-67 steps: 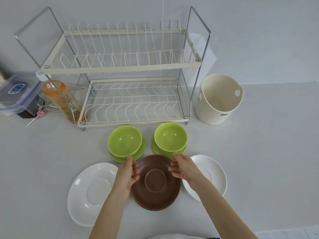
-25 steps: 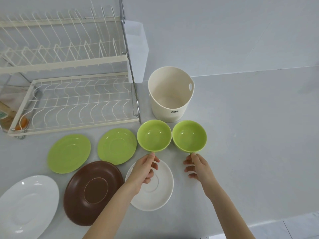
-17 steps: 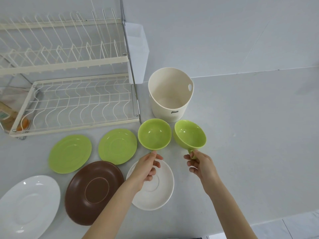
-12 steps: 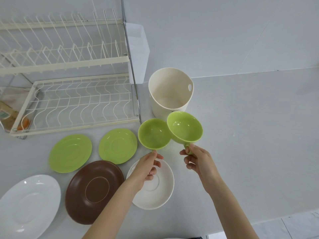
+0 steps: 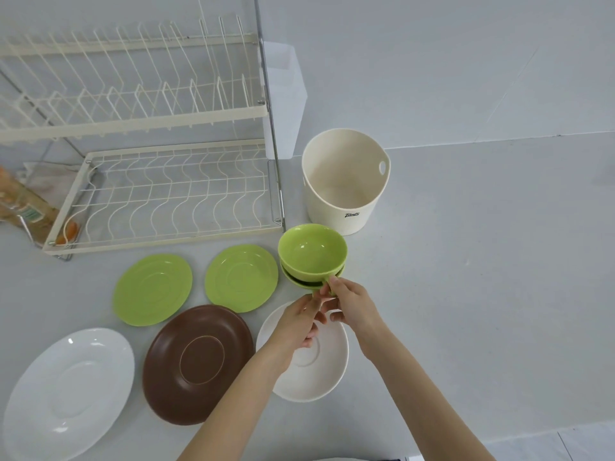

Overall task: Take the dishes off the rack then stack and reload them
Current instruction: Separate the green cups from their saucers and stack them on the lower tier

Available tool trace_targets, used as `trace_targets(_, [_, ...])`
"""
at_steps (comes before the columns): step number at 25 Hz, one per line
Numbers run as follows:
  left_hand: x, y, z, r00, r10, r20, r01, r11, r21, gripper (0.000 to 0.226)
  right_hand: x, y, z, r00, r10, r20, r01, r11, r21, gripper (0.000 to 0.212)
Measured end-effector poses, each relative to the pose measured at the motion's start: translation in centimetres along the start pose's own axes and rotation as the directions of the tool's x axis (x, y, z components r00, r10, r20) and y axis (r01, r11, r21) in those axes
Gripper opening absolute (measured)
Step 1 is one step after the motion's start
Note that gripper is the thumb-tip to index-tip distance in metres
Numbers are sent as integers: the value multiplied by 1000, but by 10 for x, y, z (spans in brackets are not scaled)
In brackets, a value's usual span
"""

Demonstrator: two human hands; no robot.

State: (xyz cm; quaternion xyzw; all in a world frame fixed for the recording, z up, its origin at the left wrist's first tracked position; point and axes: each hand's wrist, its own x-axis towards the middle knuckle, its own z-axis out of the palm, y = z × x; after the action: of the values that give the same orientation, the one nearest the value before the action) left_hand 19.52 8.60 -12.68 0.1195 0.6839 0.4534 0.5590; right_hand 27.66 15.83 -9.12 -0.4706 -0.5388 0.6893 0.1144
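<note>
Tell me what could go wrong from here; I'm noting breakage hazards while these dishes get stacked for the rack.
1. The upper green cup is nested in the lower green cup, and both hands pinch only the near rims: right hand, left hand. The pair could tip or slip.
2. The cream bucket stands close behind the cups; a push forward might knock it.
3. The hands hover over the small white saucer; a dropped cup may chip it.
</note>
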Motion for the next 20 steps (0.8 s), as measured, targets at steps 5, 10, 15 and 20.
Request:
trace_targets(5, [-1, 2, -5, 999, 15, -28, -15, 1000, 11, 23, -1, 7, 1, 997, -70, -17, 68, 989, -128, 37])
trace_targets(10, [1, 6, -13, 991, 27, -129, -23, 999, 32, 16, 2, 10, -6, 995, -80, -61, 66, 977, -202, 29])
trace_targets(15, [5, 21, -30, 955, 112, -274, -142, 985, -95, 25, 21, 1, -21, 985, 16, -170, -21, 999, -30, 33])
trace_targets(20, [9, 38, -34, 974, 115, -194, -151, 972, -181, 25, 43, -10, -19, 987, 154, -37, -151, 987, 55, 38])
